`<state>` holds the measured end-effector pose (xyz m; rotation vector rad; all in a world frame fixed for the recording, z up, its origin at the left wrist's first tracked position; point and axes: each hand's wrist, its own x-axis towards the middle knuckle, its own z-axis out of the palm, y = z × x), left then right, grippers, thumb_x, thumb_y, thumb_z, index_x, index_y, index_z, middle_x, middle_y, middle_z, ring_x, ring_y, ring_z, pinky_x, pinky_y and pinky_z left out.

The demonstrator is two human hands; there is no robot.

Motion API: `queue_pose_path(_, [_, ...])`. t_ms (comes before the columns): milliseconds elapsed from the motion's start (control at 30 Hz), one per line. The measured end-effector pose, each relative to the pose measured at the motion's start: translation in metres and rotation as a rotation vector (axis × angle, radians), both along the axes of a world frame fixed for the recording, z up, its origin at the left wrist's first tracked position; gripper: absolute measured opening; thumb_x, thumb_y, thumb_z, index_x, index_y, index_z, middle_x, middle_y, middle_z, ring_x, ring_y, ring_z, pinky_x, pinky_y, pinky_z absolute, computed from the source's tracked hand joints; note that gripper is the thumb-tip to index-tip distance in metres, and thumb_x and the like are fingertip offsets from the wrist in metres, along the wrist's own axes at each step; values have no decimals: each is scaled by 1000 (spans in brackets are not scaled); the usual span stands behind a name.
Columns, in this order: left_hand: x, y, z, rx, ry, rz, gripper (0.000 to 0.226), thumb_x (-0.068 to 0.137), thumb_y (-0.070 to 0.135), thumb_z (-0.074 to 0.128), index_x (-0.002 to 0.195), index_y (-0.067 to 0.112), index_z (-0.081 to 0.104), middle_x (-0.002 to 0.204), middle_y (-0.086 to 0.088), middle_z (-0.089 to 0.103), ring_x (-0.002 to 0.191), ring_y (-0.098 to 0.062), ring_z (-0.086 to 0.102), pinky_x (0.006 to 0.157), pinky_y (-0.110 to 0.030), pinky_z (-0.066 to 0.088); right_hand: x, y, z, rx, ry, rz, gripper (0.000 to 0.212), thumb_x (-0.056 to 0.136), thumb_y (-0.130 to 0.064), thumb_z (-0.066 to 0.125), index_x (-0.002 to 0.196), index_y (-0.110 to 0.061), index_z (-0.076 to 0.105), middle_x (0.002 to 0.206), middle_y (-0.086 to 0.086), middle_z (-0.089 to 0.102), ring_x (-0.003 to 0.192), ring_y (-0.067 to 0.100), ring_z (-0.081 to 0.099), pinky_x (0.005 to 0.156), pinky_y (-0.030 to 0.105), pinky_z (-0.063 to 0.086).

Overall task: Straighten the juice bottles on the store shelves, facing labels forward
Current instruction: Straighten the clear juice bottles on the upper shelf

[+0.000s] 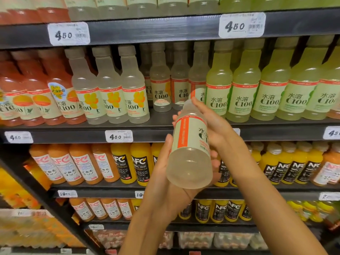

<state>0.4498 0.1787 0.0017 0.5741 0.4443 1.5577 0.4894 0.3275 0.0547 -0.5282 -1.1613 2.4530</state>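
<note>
- My left hand (166,168) cups the lower half of a pale C100 bottle (190,146) from the left and beneath, fingers curled round it.
- My right hand (207,120) wraps its upper part from the right, thumb across the shoulder.
- I hold the bottle tilted in the air in front of the middle shelf (165,134), base toward me, its label's orange stripe facing me and the name turned to the right.
- Behind it, clear C100 bottles (161,85) stand set back on that shelf, between forward rows of yellow-flower C100 bottles (112,94) and green C100 bottles (242,89).
- Below stand NFC juice bottles (139,162).
</note>
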Motion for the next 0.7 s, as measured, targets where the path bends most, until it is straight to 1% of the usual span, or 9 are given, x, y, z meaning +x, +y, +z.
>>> queue_pose_path(67, [-4, 2, -6, -31, 123, 61, 74, 82, 57, 53, 128, 0, 53, 104, -24, 65, 84, -30, 68, 73, -39, 57, -2, -2, 5, 39, 76, -105, 59, 92, -41, 55, 139, -12, 38, 95, 14, 67, 71, 24, 72, 62, 36, 60])
queue_pose_path(167, [-12, 2, -13, -111, 511, 258, 66, 75, 63, 53, 127, 22, 57, 115, -12, 68, 102, -26, 67, 87, -41, 55, 1, -5, 18, 330, 144, -247, 50, 93, -38, 54, 133, -11, 42, 87, 7, 66, 72, 21, 71, 61, 31, 58])
queue_pose_path(233, [-19, 2, -11, -146, 776, 374, 59, 68, 69, 57, 118, 38, 57, 112, 8, 70, 104, -10, 66, 83, -27, 54, 4, -10, 26, 521, 174, -308, 35, 95, -36, 52, 122, -13, 48, 83, 5, 65, 72, 20, 70, 62, 29, 56])
queue_pose_path(300, [-25, 5, -12, -108, 930, 448, 55, 65, 67, 64, 112, 40, 55, 107, 17, 70, 101, 1, 64, 75, -15, 52, 5, -17, 30, 653, 209, -313, 26, 96, -34, 50, 116, -16, 50, 82, 4, 65, 74, 20, 69, 63, 29, 56])
queue_pose_path(400, [-32, 15, -14, -42, 988, 523, 56, 61, 52, 71, 111, 37, 53, 103, 19, 70, 98, 1, 65, 72, -11, 51, 8, -21, 31, 858, 287, -253, 29, 94, -34, 51, 119, -19, 49, 91, 4, 68, 87, 21, 69, 70, 29, 55])
queue_pose_path(500, [-41, 22, -16, 12, 1041, 639, 60, 63, 37, 80, 116, 36, 50, 103, 21, 67, 97, 2, 64, 72, -10, 50, 20, -18, 35, 1069, 334, -147, 52, 84, -45, 60, 128, -19, 48, 114, 6, 62, 109, 23, 60, 88, 33, 50])
queue_pose_path(600, [-54, 30, -18, 16, 1090, 747, 73, 67, 21, 85, 129, 25, 46, 114, 10, 64, 106, -6, 61, 79, -16, 52, 27, -13, 33, 1084, 401, -21, 60, 75, -43, 72, 127, -19, 52, 119, 5, 58, 111, 25, 57, 95, 37, 44])
queue_pose_path(633, [-57, 32, -18, 26, 1113, 762, 74, 67, 16, 84, 130, 24, 46, 117, 7, 62, 108, -7, 60, 82, -15, 51, 27, -12, 30, 1083, 422, 10, 59, 74, -40, 74, 125, -19, 54, 119, 2, 59, 110, 25, 57, 95, 38, 43])
queue_pose_path(700, [-61, 35, -18, 58, 1142, 768, 75, 66, 10, 84, 127, 32, 45, 117, 13, 60, 108, 0, 57, 81, -10, 48, 26, -12, 26, 1110, 446, 40, 56, 73, -37, 77, 123, -20, 56, 116, -3, 61, 108, 24, 57, 95, 38, 43])
